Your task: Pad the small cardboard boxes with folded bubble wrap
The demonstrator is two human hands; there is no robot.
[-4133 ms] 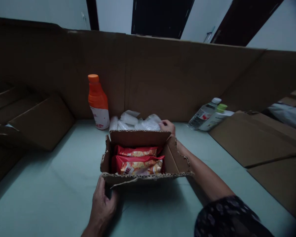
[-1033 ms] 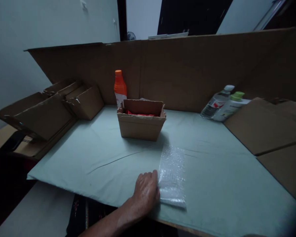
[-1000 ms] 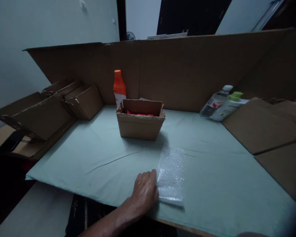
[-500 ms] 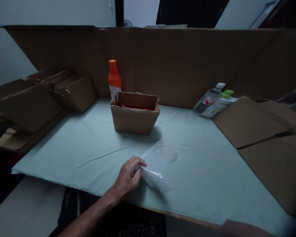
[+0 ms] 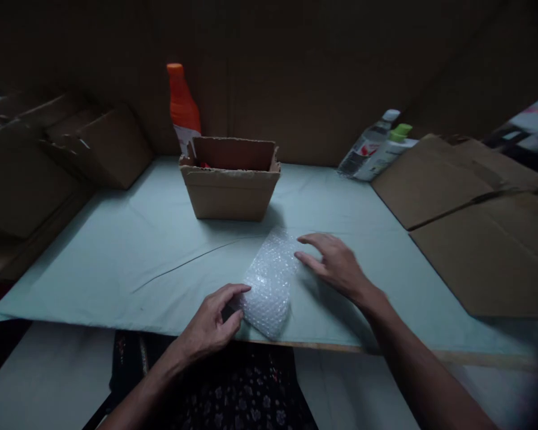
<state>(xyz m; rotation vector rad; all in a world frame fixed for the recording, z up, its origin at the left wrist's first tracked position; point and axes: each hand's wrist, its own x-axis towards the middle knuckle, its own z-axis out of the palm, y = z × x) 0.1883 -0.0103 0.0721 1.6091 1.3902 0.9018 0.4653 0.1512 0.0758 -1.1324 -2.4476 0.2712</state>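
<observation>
A clear bubble wrap bag (image 5: 269, 286) lies on the pale green cloth close to the table's front edge, slanting up to the right. At its lower left side is my left hand (image 5: 213, 319), thumb and index finger apart, with the fingertips at the bag's edge. My right hand (image 5: 336, 263) hovers by the upper right side of the bag, its thumb and fingers spread and nothing between them. Behind the bag stands an uncovered cardboard box (image 5: 231, 194); something red shows inside, mostly hidden by the front wall.
An orange bottle (image 5: 183, 107) stands behind the box. Several cardboard boxes (image 5: 112, 149) line the left side. At the back right, a clear plastic bottle (image 5: 370, 143) and a white bottle with a green cap (image 5: 388, 156) lean beside cardboard flaps (image 5: 439, 179).
The bubble wrap bag, lifted in my left hand before, now lies flat on the cloth. My left hand has loosened, and my right hand has come in from the lower right. The view has tilted down.
</observation>
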